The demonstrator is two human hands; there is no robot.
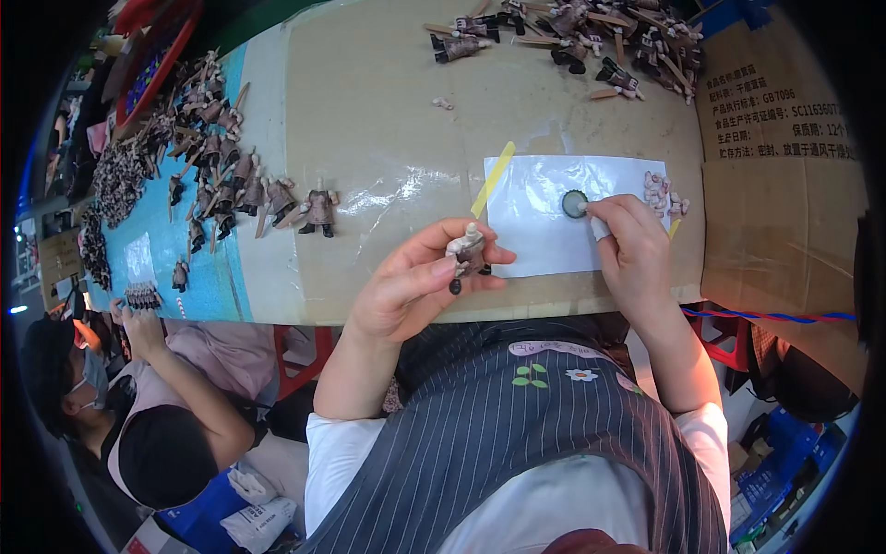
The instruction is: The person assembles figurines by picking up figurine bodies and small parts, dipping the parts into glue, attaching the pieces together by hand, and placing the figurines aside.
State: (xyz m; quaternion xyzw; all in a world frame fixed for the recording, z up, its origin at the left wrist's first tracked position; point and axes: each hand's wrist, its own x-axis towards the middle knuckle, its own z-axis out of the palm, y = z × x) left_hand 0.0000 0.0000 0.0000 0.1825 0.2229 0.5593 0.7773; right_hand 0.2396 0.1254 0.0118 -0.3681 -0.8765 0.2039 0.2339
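Note:
My left hand [406, 272] pinches a small figurine [468, 254] in a brownish garment with dark boots, held upright above the table's near edge. A little to the right, my right hand [632, 245] has its fingertips pinched together at the rim of a small round bottle cap [574, 204] with pale contents. What those fingertips hold, if anything, is too small to make out; a white wrapping covers one finger. The cap rests on a white sheet [544, 254]. A small heap of pale pinkish parts [656, 192] lies at the sheet's right edge, partly behind my right hand.
Many similar figurines [221, 189] are spread at the left, one figurine [318, 210] apart from them. Another pile [577, 37] lies at the far right. Yellow tape [494, 178] crosses the sheet's corner. Cardboard boxes [784, 222] border the right. A co-worker [175, 397] sits at the left.

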